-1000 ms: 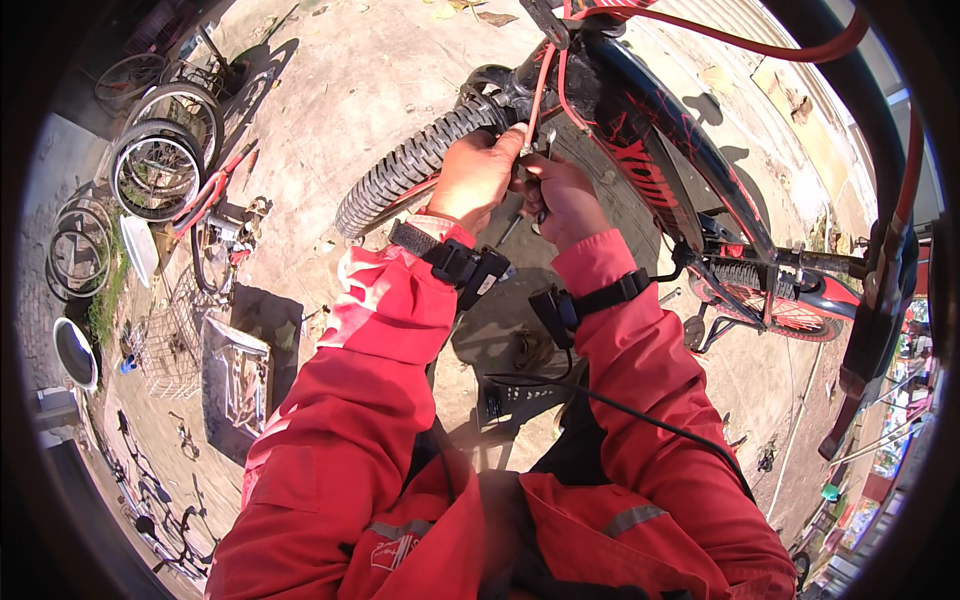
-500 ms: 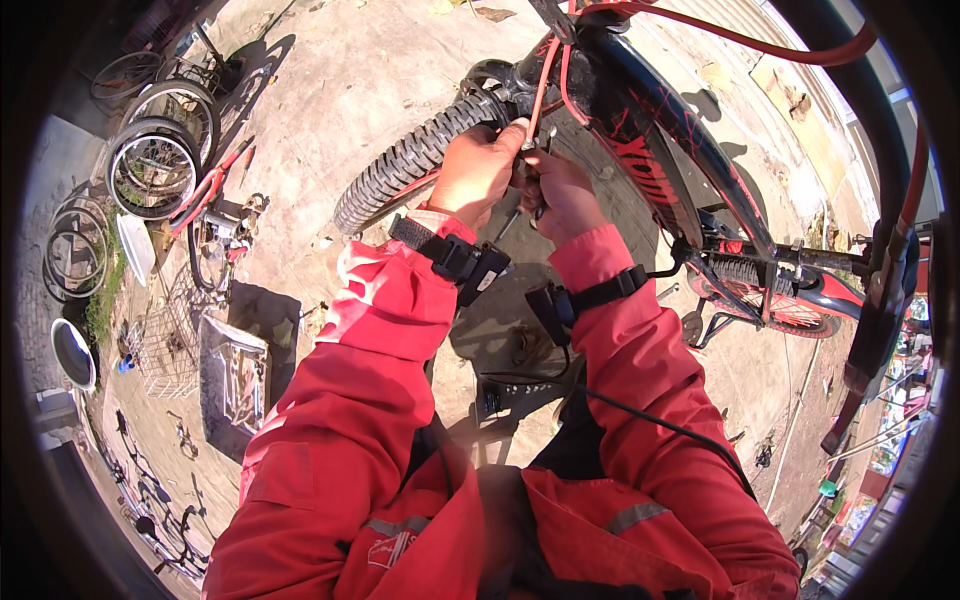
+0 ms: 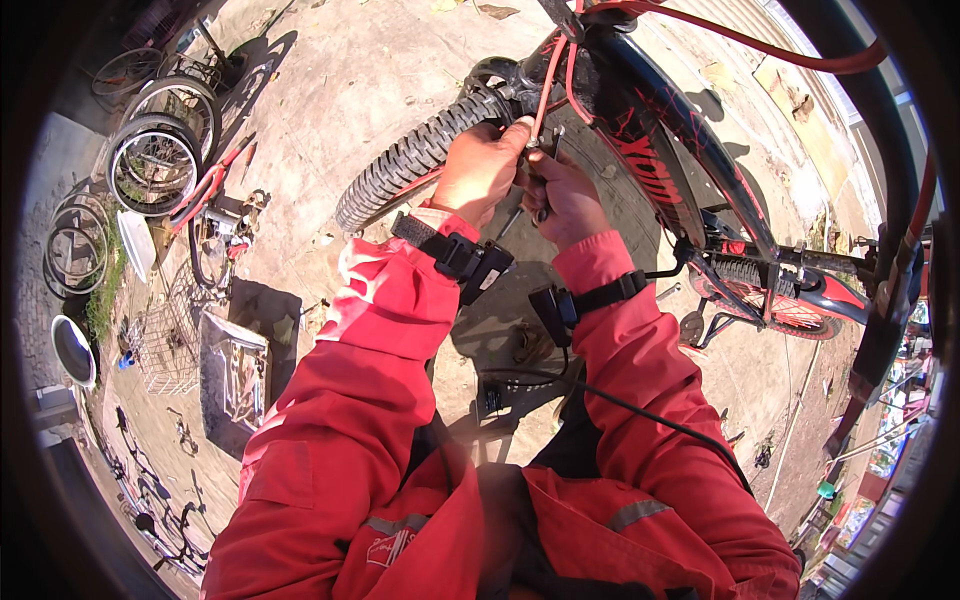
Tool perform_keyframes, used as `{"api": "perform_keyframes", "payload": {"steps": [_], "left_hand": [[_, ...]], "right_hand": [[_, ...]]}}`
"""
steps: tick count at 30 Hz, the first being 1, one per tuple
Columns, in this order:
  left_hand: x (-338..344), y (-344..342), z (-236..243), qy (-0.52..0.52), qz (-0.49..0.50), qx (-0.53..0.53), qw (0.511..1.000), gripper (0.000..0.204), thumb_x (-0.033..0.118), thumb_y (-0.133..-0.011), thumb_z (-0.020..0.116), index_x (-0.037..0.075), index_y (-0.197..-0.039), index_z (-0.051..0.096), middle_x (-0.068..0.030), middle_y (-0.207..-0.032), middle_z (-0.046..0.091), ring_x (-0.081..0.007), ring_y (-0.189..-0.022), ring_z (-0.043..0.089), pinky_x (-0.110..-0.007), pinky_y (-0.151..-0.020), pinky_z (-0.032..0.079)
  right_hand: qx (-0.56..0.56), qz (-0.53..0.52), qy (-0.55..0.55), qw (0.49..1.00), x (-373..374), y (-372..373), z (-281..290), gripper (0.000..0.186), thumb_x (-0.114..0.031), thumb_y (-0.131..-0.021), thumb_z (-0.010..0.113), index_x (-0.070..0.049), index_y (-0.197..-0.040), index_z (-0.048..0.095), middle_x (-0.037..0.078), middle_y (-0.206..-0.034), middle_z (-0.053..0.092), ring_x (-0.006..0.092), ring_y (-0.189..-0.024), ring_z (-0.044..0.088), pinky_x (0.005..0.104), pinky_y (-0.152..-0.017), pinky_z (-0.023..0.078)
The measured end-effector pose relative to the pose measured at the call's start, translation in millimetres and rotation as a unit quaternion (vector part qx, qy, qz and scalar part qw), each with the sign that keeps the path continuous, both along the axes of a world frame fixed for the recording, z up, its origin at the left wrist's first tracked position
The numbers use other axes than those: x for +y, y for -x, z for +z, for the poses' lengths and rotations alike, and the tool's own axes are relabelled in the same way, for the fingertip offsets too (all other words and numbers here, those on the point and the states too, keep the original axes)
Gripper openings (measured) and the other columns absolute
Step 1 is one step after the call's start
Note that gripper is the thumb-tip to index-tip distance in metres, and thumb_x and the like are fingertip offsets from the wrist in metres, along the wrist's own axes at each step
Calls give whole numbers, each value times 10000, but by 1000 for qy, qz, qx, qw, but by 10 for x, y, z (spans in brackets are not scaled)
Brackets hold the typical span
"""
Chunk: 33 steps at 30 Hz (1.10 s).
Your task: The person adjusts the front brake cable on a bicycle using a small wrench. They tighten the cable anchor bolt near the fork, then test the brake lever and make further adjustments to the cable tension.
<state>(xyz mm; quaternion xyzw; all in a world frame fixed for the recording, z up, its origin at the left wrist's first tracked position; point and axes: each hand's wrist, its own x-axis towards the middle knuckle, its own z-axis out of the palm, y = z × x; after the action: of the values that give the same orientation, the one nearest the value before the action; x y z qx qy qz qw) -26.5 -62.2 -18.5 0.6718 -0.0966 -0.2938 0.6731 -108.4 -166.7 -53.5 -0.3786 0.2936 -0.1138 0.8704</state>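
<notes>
A black bicycle frame with red markings (image 3: 655, 165) stands at the upper right. Its knobbly front tyre (image 3: 405, 160) slants toward the lower left. Thin red cables (image 3: 548, 88) run down from the handlebar area. At the lower end of one cable, my left hand (image 3: 480, 168) is closed, thumb and finger pinching a small metal fitting there. Close against it on the right, my right hand (image 3: 566, 205) is curled round a slim metal tool (image 3: 558, 133), whose end looks like a wrench head. My fingers hide most of the tool and fitting.
Loose wheels (image 3: 153, 168) and a red frame part (image 3: 208, 190) lie at the left. Below them are a wire basket (image 3: 165, 345) and a grey bin (image 3: 225, 375) holding metal parts. A black cord (image 3: 660, 425) crosses my right sleeve. A kickstand (image 3: 712, 328) props the bicycle.
My right hand has turned slightly and shifted a little to the right, with the tool's end moving along. My left hand stays at the cable's end.
</notes>
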Motion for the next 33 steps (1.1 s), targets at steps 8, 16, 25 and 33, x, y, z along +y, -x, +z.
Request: {"api": "perform_keyframes", "payload": {"steps": [8,16,25,33], "left_hand": [[-7,-12,-30,-5,4,-12,1000,446,369,-961,697,-60,-840,679,-76,-646,620,-152,-535,539,-350,-498,414],[-17,11,-51,13,3,-3,1000,399,394,-990,679,4,-915,648,-34,-683,592,-116,-493,519,-277,-429,354],[-5,8,-14,18,5,-12,1000,417,341,-966,694,-66,-880,669,-58,-659,602,-152,-530,564,-334,-498,428],[6,23,58,-20,-4,-20,1000,417,361,-980,670,-42,-872,669,-67,-624,613,-146,-486,562,-309,-457,393]], "right_hand": [[20,15,25,999,-14,-28,35,64,-125,-1010,578,-89,-971,614,-9,-647,540,72,-476,418,253,-443,311],[82,12,27,996,-25,-102,69,99,-142,-1007,555,-72,-986,621,3,-647,531,88,-474,413,271,-440,309],[77,40,159,983,-202,206,37,203,-238,-1019,586,-57,-1040,675,-14,-645,505,80,-480,424,280,-446,320],[87,85,411,904,-223,301,-243,358,-297,-1019,594,-27,-1231,694,44,-817,650,147,-730,615,306,-671,479]]}}
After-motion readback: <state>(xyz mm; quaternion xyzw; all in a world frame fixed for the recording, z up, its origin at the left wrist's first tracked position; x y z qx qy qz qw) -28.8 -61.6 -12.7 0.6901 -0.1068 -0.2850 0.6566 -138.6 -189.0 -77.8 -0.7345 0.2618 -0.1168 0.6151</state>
